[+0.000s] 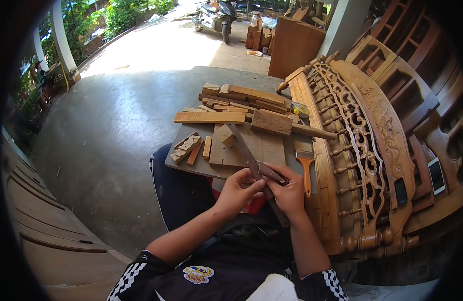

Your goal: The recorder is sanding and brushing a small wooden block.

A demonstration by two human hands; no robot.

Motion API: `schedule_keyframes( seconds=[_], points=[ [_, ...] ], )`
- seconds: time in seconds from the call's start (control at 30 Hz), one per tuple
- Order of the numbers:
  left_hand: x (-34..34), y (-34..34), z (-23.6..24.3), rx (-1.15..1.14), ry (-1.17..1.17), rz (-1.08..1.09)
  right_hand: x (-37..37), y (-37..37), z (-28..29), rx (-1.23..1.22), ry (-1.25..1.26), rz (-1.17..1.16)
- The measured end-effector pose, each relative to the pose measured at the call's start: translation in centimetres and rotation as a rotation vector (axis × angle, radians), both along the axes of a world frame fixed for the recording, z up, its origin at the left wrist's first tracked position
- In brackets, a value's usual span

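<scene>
Seemingly a steel try square (251, 159) slants from the board-topped bench (201, 168) toward the lap, its near end pinched by the left hand (237, 189) and right hand (287, 190), fingers closed around it, steadying the blade near the orange-handled brush (306, 170).

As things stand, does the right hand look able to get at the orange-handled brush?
Probably yes. The brush lies uncovered on the board just beside the right hand, nothing between them. But that hand, like the left hand, grips the long metal file, so it must release first.
</scene>
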State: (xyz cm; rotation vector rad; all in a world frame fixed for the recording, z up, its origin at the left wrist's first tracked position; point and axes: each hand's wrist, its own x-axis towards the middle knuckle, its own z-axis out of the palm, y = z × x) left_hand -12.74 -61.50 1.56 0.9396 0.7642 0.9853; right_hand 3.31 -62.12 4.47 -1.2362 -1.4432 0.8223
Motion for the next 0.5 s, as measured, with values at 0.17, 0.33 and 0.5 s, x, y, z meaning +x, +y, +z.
schedule_keyframes(
  seconds=[0.17,0.33,0.5],
  points=[
    [0.7,-0.3,0.6,0.04,-0.062,0.126,-0.6,-0.9,0.0,-0.022,0.25,-0.031],
    [0.4,0.1,1.1,0.163,-0.034,0.138,-0.2,-1.2,-0.1,0.06,0.084,-0.132],
    [0.9,0.5,1.2,0.068,-0.054,0.119,0.1,-0.9,0.2,-0.024,0.147,-0.146]
  ],
)
